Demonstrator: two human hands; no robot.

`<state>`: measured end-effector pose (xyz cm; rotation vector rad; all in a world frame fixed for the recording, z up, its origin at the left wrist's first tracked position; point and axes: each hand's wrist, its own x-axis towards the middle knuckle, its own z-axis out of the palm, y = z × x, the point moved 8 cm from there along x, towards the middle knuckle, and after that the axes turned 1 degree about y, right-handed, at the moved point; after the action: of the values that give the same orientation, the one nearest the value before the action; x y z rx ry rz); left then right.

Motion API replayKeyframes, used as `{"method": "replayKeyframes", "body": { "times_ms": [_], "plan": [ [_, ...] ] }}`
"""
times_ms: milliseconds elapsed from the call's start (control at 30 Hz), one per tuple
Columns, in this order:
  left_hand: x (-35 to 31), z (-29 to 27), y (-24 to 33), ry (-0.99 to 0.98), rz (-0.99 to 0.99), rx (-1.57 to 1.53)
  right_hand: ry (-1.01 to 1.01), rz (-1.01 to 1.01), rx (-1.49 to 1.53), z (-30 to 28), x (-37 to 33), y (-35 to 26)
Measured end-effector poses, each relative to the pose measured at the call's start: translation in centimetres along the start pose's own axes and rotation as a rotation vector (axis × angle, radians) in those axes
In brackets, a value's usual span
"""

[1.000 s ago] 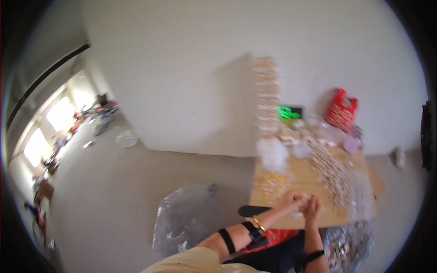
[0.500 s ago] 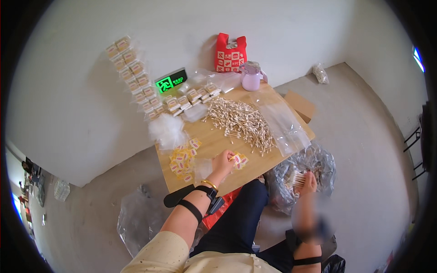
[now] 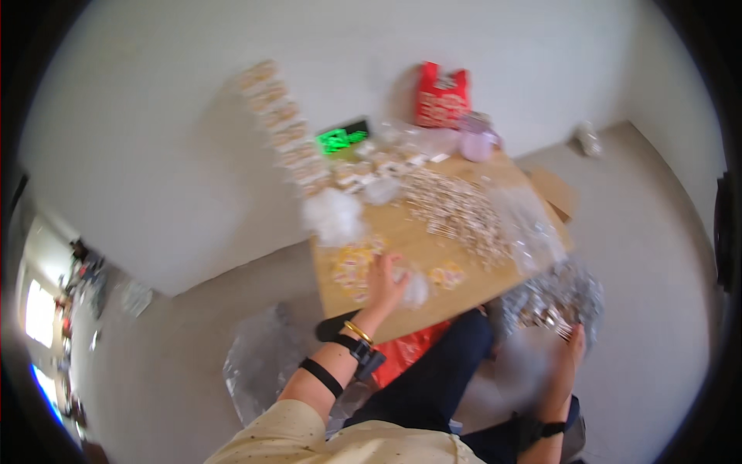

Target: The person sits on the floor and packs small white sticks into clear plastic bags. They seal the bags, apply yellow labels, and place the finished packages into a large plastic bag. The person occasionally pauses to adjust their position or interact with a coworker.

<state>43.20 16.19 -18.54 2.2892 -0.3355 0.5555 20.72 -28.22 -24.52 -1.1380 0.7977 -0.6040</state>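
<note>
My left hand (image 3: 384, 282) is over the front of the wooden table (image 3: 394, 236), fingers apart, between a scatter of small yellow-and-white cards (image 3: 352, 271) and a clear plastic bag (image 3: 415, 289). A few more yellow cards (image 3: 447, 275) lie to the right of that bag. Below the table's right corner, my right hand (image 3: 572, 357) is closed on a bundle of cotton swabs (image 3: 563, 330), above a large clear plastic sack (image 3: 591, 294) with more swabs inside. Motion blur softens both hands. A loose heap of cotton swabs (image 3: 456, 213) covers the table's middle.
Packed swab boxes stand in a tall stack (image 3: 286, 131) and a low row (image 3: 355, 174) by a green exit sign (image 3: 340, 139). Behind are a red bag (image 3: 442, 97) and a lilac jug (image 3: 477, 139). Clear film (image 3: 525, 224) hangs at the right edge, near a cardboard box (image 3: 553, 189).
My left hand has let go of the yellow cards and moved left across the table. My right hand stays by the sack with the swabs. The whole view has shifted and blurred.
</note>
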Motion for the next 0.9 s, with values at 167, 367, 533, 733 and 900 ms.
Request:
{"method": "replayKeyframes", "body": {
  "times_ms": [167,367,533,733,900],
  "plan": [
    [-2.3,-13.9,-0.1,0.003,-0.137,0.014,-0.126,0.046,0.157,0.1,5.6,3.6],
    [-9.0,-36.7,-1.1,0.380,-0.351,0.132,-0.394,0.153,-0.053,9.8,4.1,3.8],
    [-12.1,-47.5,2.8,0.621,-0.253,0.272,-0.542,-0.039,-0.112,15.0,2.7,1.1],
    [-12.7,-46.9,5.7,0.514,-0.185,0.274,-0.606,-0.332,-0.302,17.9,0.1,-1.6],
    [-12.8,-46.0,7.5,0.544,-0.082,0.016,-0.598,-0.453,-0.389,17.9,-0.6,-2.6]
  ]
}}
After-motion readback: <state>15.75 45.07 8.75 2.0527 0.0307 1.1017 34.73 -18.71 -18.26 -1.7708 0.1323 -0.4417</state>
